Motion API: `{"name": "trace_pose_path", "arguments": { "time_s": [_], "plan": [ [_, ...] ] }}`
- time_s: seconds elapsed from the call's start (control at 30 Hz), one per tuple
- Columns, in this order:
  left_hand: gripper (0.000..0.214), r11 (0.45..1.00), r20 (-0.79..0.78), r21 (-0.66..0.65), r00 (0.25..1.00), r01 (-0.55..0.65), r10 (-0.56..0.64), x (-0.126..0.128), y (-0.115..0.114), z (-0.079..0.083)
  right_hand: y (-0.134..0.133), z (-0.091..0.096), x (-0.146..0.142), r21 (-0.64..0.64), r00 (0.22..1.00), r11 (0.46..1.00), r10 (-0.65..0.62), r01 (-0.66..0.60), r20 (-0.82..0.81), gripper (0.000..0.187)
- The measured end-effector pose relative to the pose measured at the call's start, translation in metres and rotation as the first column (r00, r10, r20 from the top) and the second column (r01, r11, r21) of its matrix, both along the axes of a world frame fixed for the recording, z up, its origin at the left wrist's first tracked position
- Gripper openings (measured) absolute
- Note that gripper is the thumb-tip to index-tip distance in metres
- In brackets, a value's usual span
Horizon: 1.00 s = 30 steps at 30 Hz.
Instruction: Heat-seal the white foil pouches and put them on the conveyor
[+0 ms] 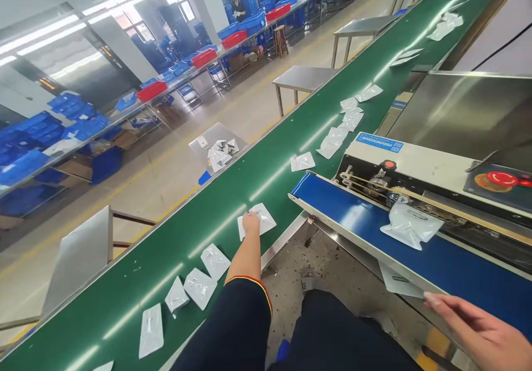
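Observation:
My left hand [251, 224] reaches out over the green conveyor belt [266, 185], its fingers closed on a flat white pouch [266, 217]. Part of that pouch is hidden under the hand. At the lower right, my right hand [484, 329] pinches the corner of another white pouch [399, 283], which hangs beside and partly behind the edge of the small blue belt [332, 202]. One more pouch [411, 224] lies on the blue belt against the sealing machine's drive band. Several pouches [200, 288] lie on the green belt nearer to me.
Farther up the green belt lie several more pouches [332, 141]. The machine [428, 166] with a red stop button [502, 179] stands at right. Beyond the belt are metal tables [305, 77], one holding a pile of pouches [222, 152]. A person [238, 8] stands far back among blue bins.

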<state>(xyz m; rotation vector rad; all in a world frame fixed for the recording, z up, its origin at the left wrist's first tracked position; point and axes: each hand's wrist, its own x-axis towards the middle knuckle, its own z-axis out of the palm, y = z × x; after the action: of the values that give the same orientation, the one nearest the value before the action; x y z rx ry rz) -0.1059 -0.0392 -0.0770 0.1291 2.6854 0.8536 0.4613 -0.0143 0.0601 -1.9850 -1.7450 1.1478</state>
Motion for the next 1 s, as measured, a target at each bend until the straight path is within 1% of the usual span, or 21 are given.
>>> {"name": "trace_pose_path", "arguments": {
  "time_s": [0.07,0.1,0.17,0.23,0.27,0.3,0.33,0.37,0.43,0.47,0.5,0.57,0.6,0.63,0.7,0.77,0.83,0.87,0.9,0.93,1.0],
  "plan": [
    [0.035,0.995,0.029,0.024,0.995,0.098,-0.099,-0.008,0.011,-0.002,-0.003,0.016,-0.022,-0.143,0.999,0.989,0.027,-0.033,-0.041,0.057],
    [0.031,0.987,0.030,0.048,0.988,0.150,-0.152,-0.008,0.016,-0.001,-0.006,0.022,-0.029,-0.181,0.998,0.983,0.033,-0.043,-0.059,0.058],
    [0.030,0.960,0.000,0.115,0.967,0.254,-0.256,0.000,0.021,0.006,-0.011,0.027,-0.034,-0.172,0.998,0.984,0.036,-0.045,-0.058,0.060],
    [0.030,0.920,-0.061,0.180,0.938,0.347,-0.342,0.015,0.019,0.019,-0.014,0.024,-0.030,-0.143,0.999,0.989,0.035,-0.041,-0.040,0.062],
    [0.030,0.891,-0.101,0.216,0.917,0.399,-0.386,0.026,0.016,0.029,-0.014,0.021,-0.027,-0.130,0.999,0.991,0.032,-0.036,-0.033,0.062],
    [0.029,0.846,-0.154,0.263,0.885,0.465,-0.439,0.038,0.013,0.039,-0.014,0.017,-0.024,-0.114,0.999,0.993,0.029,-0.032,-0.033,0.062],
    [0.028,0.780,-0.218,0.316,0.842,0.540,-0.494,0.052,0.009,0.050,-0.013,0.014,-0.022,-0.093,0.999,0.995,0.031,-0.035,-0.043,0.061],
    [0.029,0.683,-0.299,0.375,0.780,0.626,-0.550,0.069,0.005,0.063,-0.012,0.010,-0.023,-0.063,0.997,0.997,0.034,-0.038,-0.065,0.060],
    [0.032,0.452,-0.441,0.471,0.646,0.758,-0.623,0.110,0.001,0.089,-0.008,0.007,-0.030,0.028,0.989,0.999,0.050,-0.047,-0.137,0.059],
    [0.034,0.361,-0.471,0.505,0.600,0.784,-0.647,0.133,0.001,0.102,-0.006,0.008,-0.036,0.082,0.981,0.995,0.064,-0.050,-0.185,0.059],
    [0.035,0.300,-0.468,0.538,0.574,0.788,-0.672,0.159,0.002,0.115,-0.003,0.009,-0.043,0.132,0.969,0.990,0.080,-0.050,-0.233,0.061],
    [0.038,0.223,-0.393,0.609,0.534,0.761,-0.749,0.213,0.007,0.136,0.002,0.016,-0.055,0.211,0.938,0.976,0.116,-0.048,-0.327,0.068],
    [0.039,0.199,-0.339,0.648,0.512,0.735,-0.789,0.241,0.010,0.143,0.004,0.021,-0.058,0.240,0.919,0.970,0.136,-0.047,-0.370,0.070],
    [0.040,0.189,-0.277,0.685,0.491,0.704,-0.826,0.269,0.013,0.148,0.006,0.025,-0.057,0.268,0.903,0.962,0.151,-0.042,-0.402,0.070],
    [0.043,0.189,-0.155,0.753,0.450,0.630,-0.880,0.322,0.019,0.151,0.007,0.033,-0.045,0.320,0.888,0.947,0.153,-0.007,-0.433,0.063],
    [0.047,0.206,-0.043,0.817,0.414,0.538,-0.909,0.367,0.023,0.147,0.004,0.034,-0.019,0.348,0.893,0.934,0.084,0.085,-0.443,0.061],
    [0.055,0.231,0.052,0.859,0.372,0.456,-0.927,0.403,0.026,0.138,-0.004,0.029,0.014,0.325,0.891,0.918,-0.063,0.229,-0.450,0.061],
    [0.058,0.242,0.090,0.861,0.334,0.448,-0.938,0.418,0.028,0.134,-0.009,0.024,0.030,0.293,0.877,0.907,-0.147,0.304,-0.457,0.061],
    [0.060,0.245,0.117,0.847,0.284,0.471,-0.952,0.432,0.031,0.129,-0.013,0.018,0.047,0.249,0.857,0.896,-0.224,0.369,-0.464,0.062],
    [0.059,0.235,0.132,0.820,0.228,0.522,-0.965,0.445,0.034,0.124,-0.017,0.011,0.063,0.199,0.833,0.886,-0.289,0.420,-0.473,0.063],
    [0.056,0.185,0.136,0.733,0.126,0.654,-0.983,0.473,0.046,0.115,-0.020,-0.004,0.094,0.097,0.782,0.854,-0.416,0.512,-0.463,0.063]
  ]
}}
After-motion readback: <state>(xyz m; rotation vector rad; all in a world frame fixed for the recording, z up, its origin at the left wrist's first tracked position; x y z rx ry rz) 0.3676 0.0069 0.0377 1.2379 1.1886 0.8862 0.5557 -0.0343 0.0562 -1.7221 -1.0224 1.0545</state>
